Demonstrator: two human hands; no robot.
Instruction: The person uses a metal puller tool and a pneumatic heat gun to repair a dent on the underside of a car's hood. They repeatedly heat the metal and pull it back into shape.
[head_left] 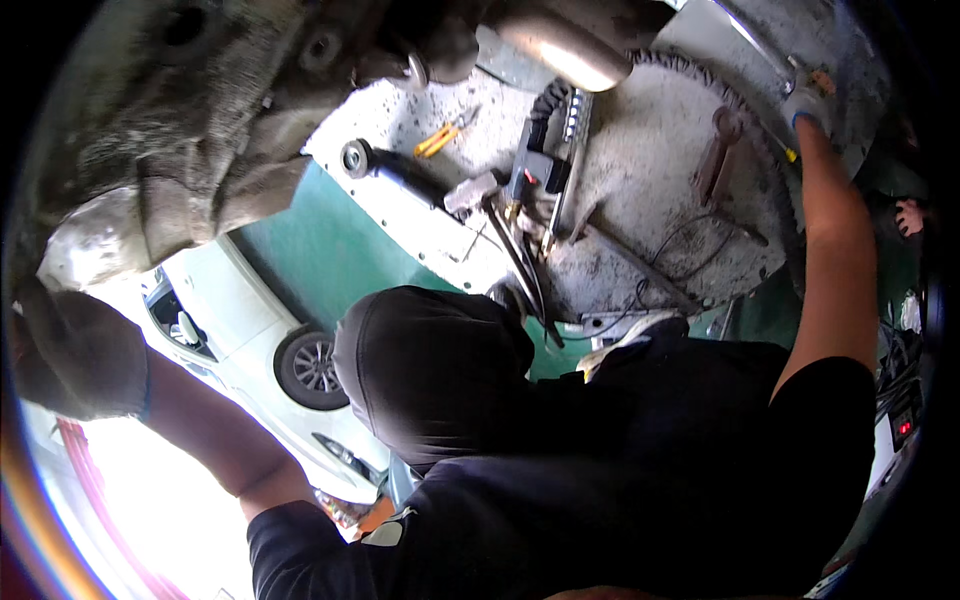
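My left hand [70, 350] wears a dark glove and is raised at the far left edge, up against the grimy grey underside of a vehicle [180, 130]. Its fingers are hidden, so I cannot tell whether it holds anything. My right arm stretches to the upper right. There my right hand [808, 108], in a pale glove with a blue cuff, sits by a thin metal rod [760, 45] and a small orange piece [822, 80]. Its grip is too small to make out. My black hood and shirt [430, 370] fill the middle and bottom.
Below lies a green floor [330, 250] and a pale speckled slab [650, 150] with yellow-handled pliers [440, 140], a black shock absorber [395, 172], a hammer [475, 190], a black and red tool [540, 170] and cables. A white car [240, 320] stands at the left. A power strip [905, 425] is at the right.
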